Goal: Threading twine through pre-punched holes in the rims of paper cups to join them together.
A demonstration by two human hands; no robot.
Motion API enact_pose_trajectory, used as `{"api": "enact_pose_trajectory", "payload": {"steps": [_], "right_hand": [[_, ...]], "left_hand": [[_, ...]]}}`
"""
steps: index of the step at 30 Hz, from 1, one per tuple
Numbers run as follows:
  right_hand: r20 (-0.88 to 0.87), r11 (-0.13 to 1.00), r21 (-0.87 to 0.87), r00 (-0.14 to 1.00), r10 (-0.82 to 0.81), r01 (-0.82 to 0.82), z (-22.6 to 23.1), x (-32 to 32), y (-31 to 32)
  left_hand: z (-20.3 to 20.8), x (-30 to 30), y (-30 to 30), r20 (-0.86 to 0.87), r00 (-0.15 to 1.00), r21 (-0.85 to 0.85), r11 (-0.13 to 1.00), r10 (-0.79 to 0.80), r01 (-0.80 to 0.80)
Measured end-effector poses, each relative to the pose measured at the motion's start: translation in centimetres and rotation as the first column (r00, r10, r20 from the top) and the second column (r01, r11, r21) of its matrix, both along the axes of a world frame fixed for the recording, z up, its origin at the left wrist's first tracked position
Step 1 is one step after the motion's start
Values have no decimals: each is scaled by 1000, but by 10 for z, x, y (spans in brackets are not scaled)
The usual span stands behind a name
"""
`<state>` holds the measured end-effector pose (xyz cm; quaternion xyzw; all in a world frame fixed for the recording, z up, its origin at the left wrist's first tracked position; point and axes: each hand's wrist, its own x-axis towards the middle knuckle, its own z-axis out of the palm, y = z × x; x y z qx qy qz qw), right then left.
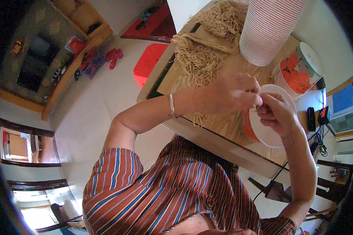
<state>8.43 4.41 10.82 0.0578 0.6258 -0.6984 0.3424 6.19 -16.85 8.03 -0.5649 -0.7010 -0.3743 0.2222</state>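
Note:
My left hand (239, 93), a bracelet on its wrist, reaches in from the left with its fingers closed and slightly blurred. Its fingertips meet those of my right hand (277, 112), whose fingers are curled in a pinch. Whatever lies between them is too small or hidden to make out. Both hands are above a wide white-lined paper tub (268, 135) with an orange outer side, standing on the wooden table. Tangled bundles of thin tan strands (200, 58) lie beside my left hand; a few loose strands hang under its wrist.
A tall stack of white, red-ringed paper tubs (268, 31) rises at the back. Near it is a shorter stack of orange printed tubs (294, 74). Black adapters (323, 115) and cables sit at the right edge. A red stool (149, 62) stands left of the table (219, 129).

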Motion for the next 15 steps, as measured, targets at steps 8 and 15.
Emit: {"api": "enact_pose_trajectory", "payload": {"steps": [8,15], "right_hand": [[24,999,-26,999,-23,24,0,2,-2],[-1,999,-47,1000,12,-13,-1,3,-1]], "left_hand": [[-5,4,9,-452,880,37,989,144,-143],[-6,2,7,-449,888,27,994,104,-103]]}}
